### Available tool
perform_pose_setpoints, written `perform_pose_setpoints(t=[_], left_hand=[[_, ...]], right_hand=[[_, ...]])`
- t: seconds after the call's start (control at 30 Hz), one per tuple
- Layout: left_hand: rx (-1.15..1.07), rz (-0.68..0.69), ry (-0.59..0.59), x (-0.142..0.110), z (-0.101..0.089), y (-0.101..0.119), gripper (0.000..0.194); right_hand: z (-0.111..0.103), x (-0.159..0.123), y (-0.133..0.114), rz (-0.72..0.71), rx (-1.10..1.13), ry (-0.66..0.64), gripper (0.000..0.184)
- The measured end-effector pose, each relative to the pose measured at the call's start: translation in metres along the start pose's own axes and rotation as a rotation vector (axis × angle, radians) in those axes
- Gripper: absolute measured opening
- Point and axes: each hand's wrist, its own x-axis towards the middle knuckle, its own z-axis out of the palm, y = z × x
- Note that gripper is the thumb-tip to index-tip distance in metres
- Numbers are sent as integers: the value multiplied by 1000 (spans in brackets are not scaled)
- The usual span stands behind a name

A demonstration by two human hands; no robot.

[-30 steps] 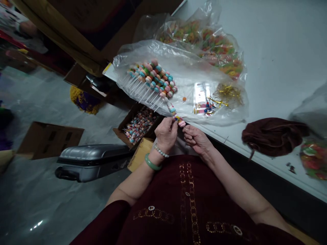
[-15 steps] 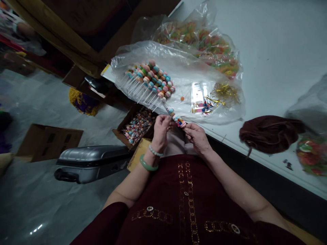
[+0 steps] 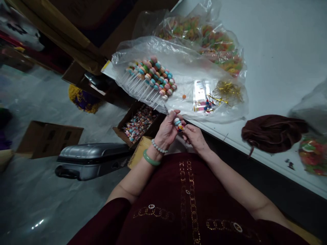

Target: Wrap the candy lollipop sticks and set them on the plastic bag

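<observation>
My left hand (image 3: 167, 131) and my right hand (image 3: 195, 137) meet above the table's near edge. Between their fingertips they pinch a short candy stick (image 3: 178, 124) with pastel and multicoloured pieces, its lower part partly hidden by my fingers. Just beyond my left fingers, a heap of candy sticks (image 3: 150, 76) with white sticks lies on a clear plastic bag (image 3: 194, 66). A small orange candy (image 3: 184, 96) rests on the same plastic.
An open cardboard box of wrapped lollipops (image 3: 139, 124) sits below the table edge, beside a grey suitcase (image 3: 89, 161). On the white table (image 3: 281, 51) lie bags of gummy candy (image 3: 201, 37), gold tinsel (image 3: 228, 91), packets (image 3: 201, 97) and a maroon cloth (image 3: 273, 135).
My hands have drawn closer together. The candy stick, which earlier slanted toward the heap, now stands shorter and more upright between my fingers. My left hand has moved slightly right.
</observation>
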Motion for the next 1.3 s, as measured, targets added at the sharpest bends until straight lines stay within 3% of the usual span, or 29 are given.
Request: perform_pose_setpoints(t=[0.1, 0.2, 0.27, 0.43, 0.5, 0.6, 0.7, 0.87, 1.1, 1.23, 1.3], left_hand=[[-21, 25, 27, -1, 6, -7, 23], [-51, 1, 42, 2, 7, -6, 20], [-65, -6, 58, 5, 4, 0, 19], [-78, 48, 90, 10, -2, 5, 18], [-77, 57, 59, 10, -2, 2, 18], [-60, 58, 29, 8, -3, -4, 22], [31, 10, -17, 5, -10, -8, 30], [212, -62, 5, 1, -23, -12, 35], [122, -25, 19, 5, -22, -13, 39], [225, 81, 38, 0, -15, -32, 38], [241, 31, -7, -3, -14, -35, 38]], right_hand=[[7, 4, 2, -24, 83, 113, 37], [5, 3, 0, 16, 112, 75, 30], [-1, -1, -2, -48, -22, 63, 24], [-8, -7, -4, -390, -531, 241, 9], [-3, -3, -4, -357, -468, 199, 11], [4, 5, -3, -177, -154, 87, 15], [2, 8, -1, -84, 30, 112, 18], [-13, 1, -1, -130, -46, 101, 22], [-7, 0, -1, -119, -205, 22, 13], [-1, 9, 1, -153, -96, 54, 14], [-3, 11, 1, -118, 21, 27, 17]])
